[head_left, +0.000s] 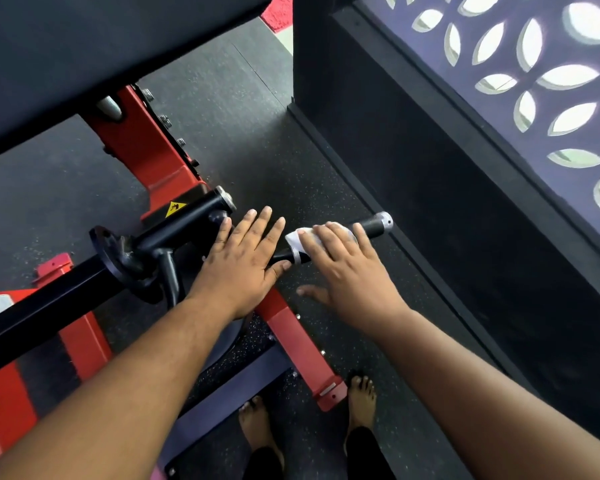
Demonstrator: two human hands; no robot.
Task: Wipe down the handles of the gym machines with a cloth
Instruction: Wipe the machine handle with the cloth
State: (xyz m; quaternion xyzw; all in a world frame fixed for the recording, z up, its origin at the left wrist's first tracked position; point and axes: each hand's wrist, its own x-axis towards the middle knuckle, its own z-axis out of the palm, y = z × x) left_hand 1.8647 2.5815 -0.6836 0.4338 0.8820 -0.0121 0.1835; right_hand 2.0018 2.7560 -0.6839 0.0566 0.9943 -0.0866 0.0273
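A black machine handle with a silver end cap juts out to the right from a red and black gym machine. A white cloth is wrapped over the handle's middle. My right hand lies on top of the cloth and presses it to the handle, fingers spread, thumb hanging below the bar. My left hand rests flat on the inner part of the same bar, fingers straight and apart, holding nothing. The part of the handle under both hands is hidden.
The red machine frame and a black pivot arm lie to the left, under a dark pad. A black wall base and patterned screen close off the right. My bare feet stand on speckled rubber floor.
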